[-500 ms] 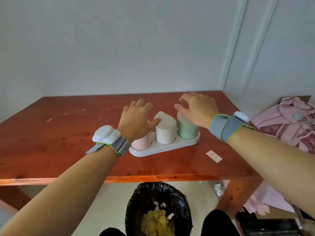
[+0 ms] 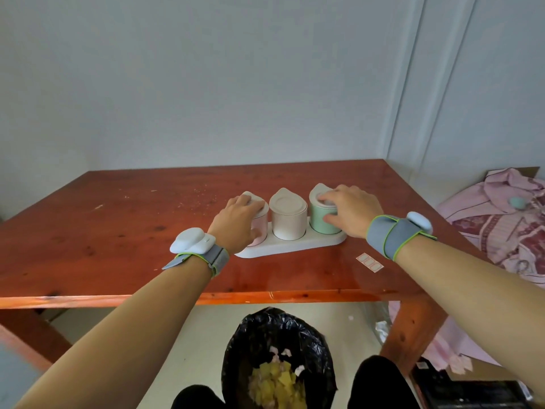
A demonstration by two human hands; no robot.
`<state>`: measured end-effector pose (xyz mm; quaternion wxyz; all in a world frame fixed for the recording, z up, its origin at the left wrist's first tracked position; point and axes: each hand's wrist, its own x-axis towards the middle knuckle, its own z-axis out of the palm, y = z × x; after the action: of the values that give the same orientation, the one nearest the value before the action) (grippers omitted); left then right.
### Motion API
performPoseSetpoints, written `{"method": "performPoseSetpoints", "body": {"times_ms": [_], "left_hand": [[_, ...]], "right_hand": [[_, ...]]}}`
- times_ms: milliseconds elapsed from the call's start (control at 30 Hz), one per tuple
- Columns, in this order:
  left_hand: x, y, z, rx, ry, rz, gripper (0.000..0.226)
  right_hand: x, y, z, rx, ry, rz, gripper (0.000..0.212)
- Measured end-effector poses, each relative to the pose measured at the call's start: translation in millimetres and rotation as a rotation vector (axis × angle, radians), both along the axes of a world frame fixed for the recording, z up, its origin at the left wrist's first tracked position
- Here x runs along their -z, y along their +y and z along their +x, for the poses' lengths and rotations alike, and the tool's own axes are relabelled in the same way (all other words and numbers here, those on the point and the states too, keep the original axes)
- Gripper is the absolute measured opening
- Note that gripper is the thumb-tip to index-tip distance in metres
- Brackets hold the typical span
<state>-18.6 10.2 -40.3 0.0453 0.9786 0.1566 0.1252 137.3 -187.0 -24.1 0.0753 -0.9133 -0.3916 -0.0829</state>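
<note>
Three lidded jars stand in a row on a white tray (image 2: 295, 246) on the wooden table (image 2: 118, 231). My left hand (image 2: 239, 222) grips the pink jar (image 2: 259, 228) at the left end, fingers over its lid and thumb on its side. The cream jar (image 2: 289, 218) in the middle is untouched. My right hand (image 2: 351, 214) grips the green jar (image 2: 320, 221) at the right end, fingers on its lid, thumb against its wall. Both wrists wear grey straps with white devices.
A small white sticker strip (image 2: 369, 262) lies on the table right of the tray. Below the table's front edge stands a black-lined bin (image 2: 277, 355) holding yellow scraps. Pink cloth (image 2: 501, 219) is heaped at the right. Walls close the table's back and right.
Both hands have come down from hovering over the jars. The left now holds the pink jar and the right holds the green jar.
</note>
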Motion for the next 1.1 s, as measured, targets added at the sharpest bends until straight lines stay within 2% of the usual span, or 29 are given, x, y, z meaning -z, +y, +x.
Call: {"method": "performPoseSetpoints", "body": {"times_ms": [333, 467, 533, 600, 733, 800, 933, 1000, 1100], "left_hand": [[10, 19, 21, 0.005, -0.023, -0.070, 0.065], [10, 18, 19, -0.013, -0.023, -0.005, 0.068], [9, 13, 19, -0.022, -0.086, 0.027, 0.069], [7, 5, 19, 0.009, -0.194, 0.065, 0.062], [3, -17, 21, 0.062, -0.312, 0.178, 0.043], [3, -31, 20, 0.090, -0.334, 0.182, 0.036], [13, -55, 16, 0.162, -0.253, 0.034, 0.028], [24, -64, 13, 0.161, -0.193, 0.019, 0.028], [38, -67, 9, 0.149, -0.138, -0.006, 0.028]], "right_hand": [[5, 10, 17, 0.009, -0.012, 0.036, 0.047], [6, 6, 18, -0.001, 0.013, 0.060, 0.053], [5, -1, 18, 0.004, 0.016, 0.113, 0.056], [2, -8, 18, 0.020, -0.002, 0.167, 0.050], [-1, -23, 18, 0.101, 0.038, 0.245, 0.021], [-3, -30, 15, 0.157, 0.153, 0.169, 0.017], [-1, -41, 6, 0.202, 0.404, -0.139, 0.034], [6, -47, 4, 0.228, 0.441, -0.253, 0.042], [14, -50, 5, 0.260, 0.488, -0.299, 0.046]]}}
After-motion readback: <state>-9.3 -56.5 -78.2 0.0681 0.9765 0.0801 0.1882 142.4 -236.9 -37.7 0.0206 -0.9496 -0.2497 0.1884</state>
